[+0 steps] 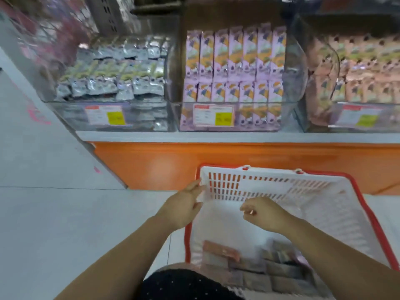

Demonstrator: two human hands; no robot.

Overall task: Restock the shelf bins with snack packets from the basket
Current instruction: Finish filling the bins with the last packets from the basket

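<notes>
A white plastic basket [270, 185] with a red rim stands on the floor in front of the shelf. Snack packets [255, 267] lie in its near end, blurred. My left hand [184, 206] hangs at the basket's left far corner with fingers relaxed, touching or almost touching the wall. Over the inside of the basket, my right hand [264, 213] has loosely curled fingers and holds nothing. On the shelf stand three clear bins: silver packets [112, 76] on the left, lilac packets [233, 66] in the middle, peach packets [363, 70] on the right.
The bins sit on a white shelf ledge [216, 136] above an orange base panel [173, 165]. Price labels [213, 115] are stuck on the bin fronts. Grey tiled floor [54, 213] spreads to the left. A grey perforated crate [108, 14] stands behind the left bin.
</notes>
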